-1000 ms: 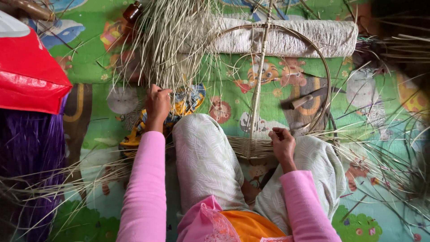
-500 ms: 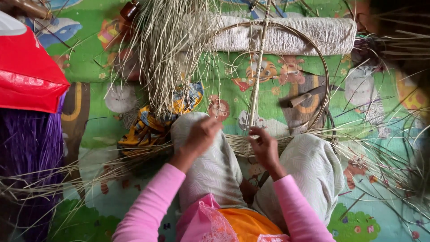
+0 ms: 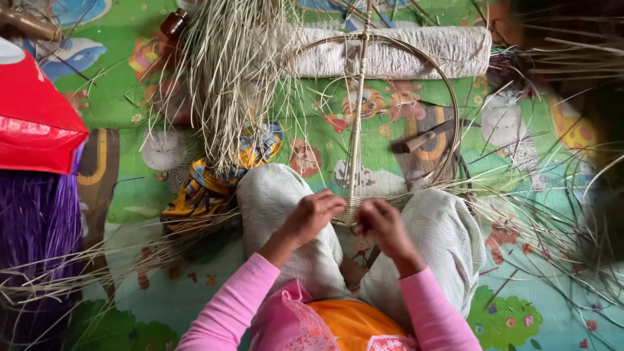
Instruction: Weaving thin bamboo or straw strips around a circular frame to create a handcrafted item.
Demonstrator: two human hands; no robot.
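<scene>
Meeting at the cane hoop rim, left hand and right hand crowd together.

red bag cropped left, fingertips hidden, right edge blurred

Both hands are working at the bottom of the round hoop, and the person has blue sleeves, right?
Not quite. In the head view both hands, left and right, do work at the bottom of the round hoop, but the sleeves are pink, not blue.
</scene>
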